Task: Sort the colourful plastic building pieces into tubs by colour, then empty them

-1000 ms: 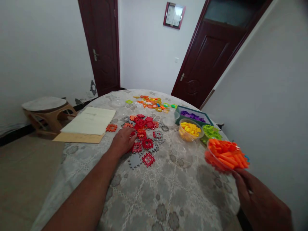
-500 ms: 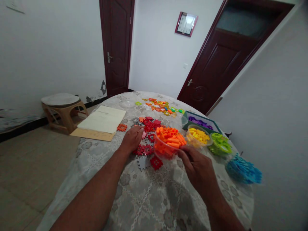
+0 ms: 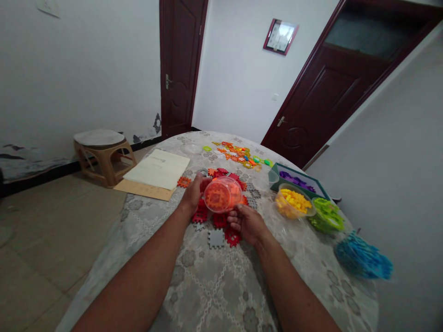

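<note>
A clear round plastic tub [image 3: 224, 196] is tipped over above the pile of toy pieces, its base turned toward me. Orange and red show through it; I cannot tell how many orange pieces are still inside. My right hand [image 3: 247, 223] grips the tub's rim at the lower right, fingers curled. My left hand [image 3: 194, 193] is closed against its left side. Beneath and around it lie red interlocking pieces [image 3: 232, 236], partly hidden by the tub and hands. A grey square piece [image 3: 216, 238] lies in front of them.
On the right stand a tub of yellow pieces [image 3: 294, 203], green pieces [image 3: 327, 214], blue pieces [image 3: 363, 256] and a box [image 3: 320, 190] with purple pieces. Mixed pieces [image 3: 237, 153] lie at the back. Paper sheets [image 3: 157, 168] lie at the left edge, near a stool [image 3: 104, 157].
The tub of orange tubes has moved left and been tipped over above the red pieces. My right hand moved with it, and my left hand has come against its side.
</note>
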Available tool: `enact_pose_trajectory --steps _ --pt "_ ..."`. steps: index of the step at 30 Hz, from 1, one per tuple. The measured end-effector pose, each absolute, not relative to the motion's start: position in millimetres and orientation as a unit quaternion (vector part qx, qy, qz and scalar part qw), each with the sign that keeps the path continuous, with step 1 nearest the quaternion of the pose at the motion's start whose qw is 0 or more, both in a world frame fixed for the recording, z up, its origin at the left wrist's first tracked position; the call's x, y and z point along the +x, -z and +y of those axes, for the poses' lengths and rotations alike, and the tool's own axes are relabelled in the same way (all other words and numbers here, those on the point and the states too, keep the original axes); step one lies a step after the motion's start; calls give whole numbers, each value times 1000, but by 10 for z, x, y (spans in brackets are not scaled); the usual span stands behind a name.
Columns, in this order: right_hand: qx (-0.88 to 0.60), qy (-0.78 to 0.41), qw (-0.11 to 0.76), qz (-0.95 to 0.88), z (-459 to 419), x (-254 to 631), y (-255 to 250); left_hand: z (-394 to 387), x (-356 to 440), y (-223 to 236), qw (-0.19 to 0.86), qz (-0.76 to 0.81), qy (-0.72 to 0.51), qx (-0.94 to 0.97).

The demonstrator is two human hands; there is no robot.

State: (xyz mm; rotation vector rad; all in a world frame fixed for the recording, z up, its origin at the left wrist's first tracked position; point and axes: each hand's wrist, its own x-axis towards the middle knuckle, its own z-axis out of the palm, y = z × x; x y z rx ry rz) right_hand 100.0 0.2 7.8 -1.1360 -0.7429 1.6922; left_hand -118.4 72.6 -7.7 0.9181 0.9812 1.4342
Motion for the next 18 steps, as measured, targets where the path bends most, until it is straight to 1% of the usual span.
enact_pose_trajectory --steps 3,7,10,18 --pt "-453 -710 466 -272 45 1029 1 703 -1166 81 503 449 -579 459" --pt "-429 -742 460 -233 78 1053 40 652 -1128 65 370 497 -548 563" --pt "-405 -758 465 -212 88 1077 8 632 -1121 51 297 489 -542 616" --pt "-355 -741 530 -211 32 1190 -169 670 -1109 136 157 497 -481 705"
